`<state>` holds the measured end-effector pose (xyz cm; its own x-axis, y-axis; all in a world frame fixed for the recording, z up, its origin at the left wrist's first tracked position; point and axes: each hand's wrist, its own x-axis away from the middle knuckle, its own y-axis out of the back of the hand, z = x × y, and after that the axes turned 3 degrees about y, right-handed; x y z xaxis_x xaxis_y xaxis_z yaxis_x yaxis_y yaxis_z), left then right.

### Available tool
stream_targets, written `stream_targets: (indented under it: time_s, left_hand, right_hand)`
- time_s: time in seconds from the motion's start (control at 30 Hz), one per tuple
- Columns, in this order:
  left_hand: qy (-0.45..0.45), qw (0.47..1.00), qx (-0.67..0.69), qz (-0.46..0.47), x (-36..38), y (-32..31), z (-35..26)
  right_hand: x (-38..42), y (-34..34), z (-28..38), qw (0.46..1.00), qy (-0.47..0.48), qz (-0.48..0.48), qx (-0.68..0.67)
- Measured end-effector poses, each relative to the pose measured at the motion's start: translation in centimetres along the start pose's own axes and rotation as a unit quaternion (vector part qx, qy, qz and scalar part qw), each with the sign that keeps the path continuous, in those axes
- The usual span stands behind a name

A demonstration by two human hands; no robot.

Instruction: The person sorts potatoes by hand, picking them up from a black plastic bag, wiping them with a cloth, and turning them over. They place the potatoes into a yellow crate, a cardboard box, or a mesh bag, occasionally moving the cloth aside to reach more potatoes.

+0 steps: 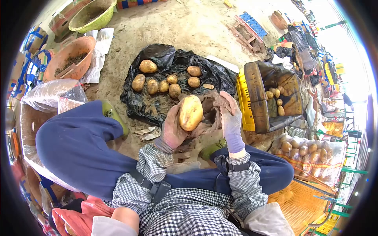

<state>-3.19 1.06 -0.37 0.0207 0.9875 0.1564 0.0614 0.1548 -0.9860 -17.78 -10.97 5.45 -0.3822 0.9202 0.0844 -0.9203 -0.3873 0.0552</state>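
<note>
A pale, dirt-strewn floor (197,29) stretched beyond the left hand (173,131). Well past the right hand (231,118), a low, blue-topped stool (252,25) stood on it; farther right of that hand, white light (348,51) glared around a green bar (333,25).

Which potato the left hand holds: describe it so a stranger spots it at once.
Find the spread black plastic sheet. By its near edge, the gloved left hand holds the oval, yellowish potato. It looks larger than the neighbouring potatoes, which lie on the sheet.
</note>
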Motion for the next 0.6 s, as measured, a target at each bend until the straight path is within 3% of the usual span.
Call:
stream_targets:
  time_s: [0.03,0.1,0.13,0.2,0.23,0.27,0.3,0.43,0.5,0.53,0.6]
  left_hand:
    - [-0.021,0.999,-0.018,-0.043,-0.4,-0.3,0.2]
    - [-0.041,0.995,-0.036,-0.085,-0.4,-0.9,0.2]
    - [-0.029,0.996,-0.038,-0.077,-0.1,-1.3,0.0]
    - [-0.017,0.997,-0.039,-0.070,0.1,-1.1,-0.1]
    - [-0.010,0.997,-0.046,-0.068,0.1,-0.6,0.0]
    - [-0.004,0.996,-0.053,-0.066,0.1,-0.1,0.1]
    - [-0.003,0.996,-0.053,-0.066,0.0,0.1,0.4]
    - [-0.012,0.996,-0.067,-0.060,0.2,0.7,1.3]
    - [-0.021,0.995,-0.041,-0.088,0.2,0.9,1.3]
    - [-0.020,0.995,-0.042,-0.089,0.3,1.1,1.3]
    - [0.023,0.999,0.015,-0.030,0.5,1.2,1.2]
  right_hand:
    - [0.5,-0.3,1.2,1.000,-0.001,-0.001,0.001]
    - [1.3,-0.7,3.2,0.982,-0.084,0.103,-0.137]
    - [1.5,-0.9,3.4,0.982,-0.084,0.103,-0.137]
    - [1.8,-1.4,3.4,0.965,-0.088,0.197,-0.152]
    - [1.4,-0.8,2.1,0.967,-0.071,0.235,-0.061]
    - [1.1,-0.6,0.6,0.967,-0.071,0.235,-0.061]
    - [0.9,-1.1,-0.1,0.975,0.003,0.220,0.042]
    - [1.5,-2.1,-1.7,0.971,0.024,0.208,0.118]
    - [2.1,-2.3,-1.2,0.970,-0.080,0.210,-0.097]
    - [1.8,-2.2,-1.6,0.970,-0.080,0.209,-0.098]
    - [0.5,-1.7,-3.2,0.993,-0.028,0.106,-0.050]
